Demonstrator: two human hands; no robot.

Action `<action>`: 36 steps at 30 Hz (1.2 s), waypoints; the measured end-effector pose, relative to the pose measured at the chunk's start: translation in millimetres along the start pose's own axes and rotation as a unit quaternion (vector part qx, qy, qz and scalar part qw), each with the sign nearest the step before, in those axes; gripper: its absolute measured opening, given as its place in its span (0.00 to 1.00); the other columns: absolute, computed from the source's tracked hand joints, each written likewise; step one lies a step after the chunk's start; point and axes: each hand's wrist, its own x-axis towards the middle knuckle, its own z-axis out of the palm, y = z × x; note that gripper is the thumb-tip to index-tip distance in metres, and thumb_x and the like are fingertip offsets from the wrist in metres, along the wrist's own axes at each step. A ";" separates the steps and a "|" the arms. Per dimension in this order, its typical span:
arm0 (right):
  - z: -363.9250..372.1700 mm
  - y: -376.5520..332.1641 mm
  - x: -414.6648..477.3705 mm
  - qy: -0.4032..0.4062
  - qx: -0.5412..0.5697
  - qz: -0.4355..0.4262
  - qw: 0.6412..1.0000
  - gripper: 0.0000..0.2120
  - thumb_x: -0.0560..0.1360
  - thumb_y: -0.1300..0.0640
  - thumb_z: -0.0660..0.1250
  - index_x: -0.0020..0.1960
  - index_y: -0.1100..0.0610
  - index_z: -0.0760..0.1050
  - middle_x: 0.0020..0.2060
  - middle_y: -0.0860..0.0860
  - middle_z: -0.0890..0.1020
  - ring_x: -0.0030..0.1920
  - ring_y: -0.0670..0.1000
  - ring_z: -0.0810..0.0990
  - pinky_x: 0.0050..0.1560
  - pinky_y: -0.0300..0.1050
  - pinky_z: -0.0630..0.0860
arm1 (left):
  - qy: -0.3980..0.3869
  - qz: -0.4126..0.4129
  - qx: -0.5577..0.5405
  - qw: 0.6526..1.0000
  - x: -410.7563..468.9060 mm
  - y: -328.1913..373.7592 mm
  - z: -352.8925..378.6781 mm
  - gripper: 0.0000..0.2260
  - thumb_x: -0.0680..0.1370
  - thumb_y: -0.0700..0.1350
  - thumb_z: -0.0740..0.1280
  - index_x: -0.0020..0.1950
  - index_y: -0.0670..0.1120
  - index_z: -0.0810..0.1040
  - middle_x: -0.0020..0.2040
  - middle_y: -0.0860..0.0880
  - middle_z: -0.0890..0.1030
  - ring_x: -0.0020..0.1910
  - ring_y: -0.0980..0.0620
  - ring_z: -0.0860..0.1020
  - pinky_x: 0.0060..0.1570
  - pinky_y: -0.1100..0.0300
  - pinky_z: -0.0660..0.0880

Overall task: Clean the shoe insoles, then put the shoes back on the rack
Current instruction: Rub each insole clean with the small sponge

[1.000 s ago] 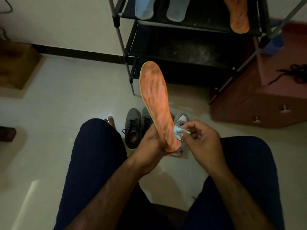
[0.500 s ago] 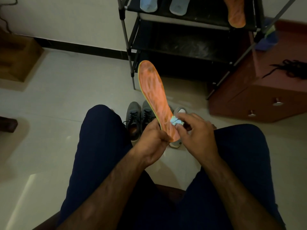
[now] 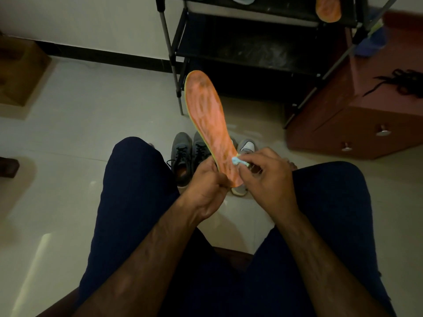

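**Insole** (image 3: 207, 124). Orange with a yellow edge, its face mottled with darker marks. It stands upright, toe away from the person, with the heel clamped in the fingers of the left hand (image 3: 207, 188).

**Wipe** (image 3: 237, 160). A small pale wad, pinched in the fingers (image 3: 254, 156) of the right hand (image 3: 270, 179). It is pressed to the insole just above the left fingers.

**Change.** A second ago the wad sat at the insole's right edge. It now lies on the face, a little farther from the left fingers. The left grip on the heel is unchanged. This reads as short rubbing strokes at the heel end. The face beyond the fingers looks marked, so cleaning of this piece is probably far from done.

**Pose.**
- Left hand: curled round the heel from the left, wrist bent.
- Right hand: back upward, thumb and forefinger together on the wad, the other fingers loosely curled.
- Both forearms reach forward between the knees.

**Shoes** (image 3: 183, 154). A grey pair on the floor (image 3: 91, 124), just beyond the left fingers. A white-toed shoe (image 3: 247, 146) lies beyond the right fingers. None is on the rack yet.

**Rack** (image 3: 251, 53). Black, well beyond the insole's toe. A second insole (image 3: 327, 8) rests on its upper shelf.
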 end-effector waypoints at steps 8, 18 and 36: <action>3.0 2.1 4.4 0.020 -0.025 0.017 0.999 0.09 0.73 0.59 0.77 0.52 0.53 0.87 0.41 0.45 0.79 0.36 0.42 0.76 0.38 0.28 0.70 | 0.009 -0.006 0.033 0.999 4.2 -8.8 -0.3 0.32 0.70 0.17 0.53 0.73 0.34 0.69 0.65 0.31 0.77 0.66 0.36 0.77 0.69 0.41 0.71; 7.6 5.0 -0.7 0.012 0.001 0.051 0.999 0.09 0.72 0.58 0.76 0.52 0.51 0.87 0.41 0.44 0.80 0.37 0.42 0.78 0.38 0.37 0.76 | 0.024 -0.004 0.023 0.999 8.5 -1.7 -1.7 0.27 0.72 0.18 0.54 0.70 0.32 0.72 0.64 0.35 0.80 0.64 0.39 0.80 0.63 0.48 0.78; 5.0 9.4 -16.7 0.009 0.012 0.079 0.997 0.09 0.71 0.57 0.76 0.51 0.51 0.87 0.42 0.45 0.82 0.38 0.44 0.79 0.40 0.48 0.81 | 0.024 -0.023 0.067 0.997 7.2 -3.9 -2.7 0.29 0.72 0.18 0.54 0.70 0.34 0.72 0.65 0.34 0.80 0.67 0.37 0.78 0.66 0.45 0.76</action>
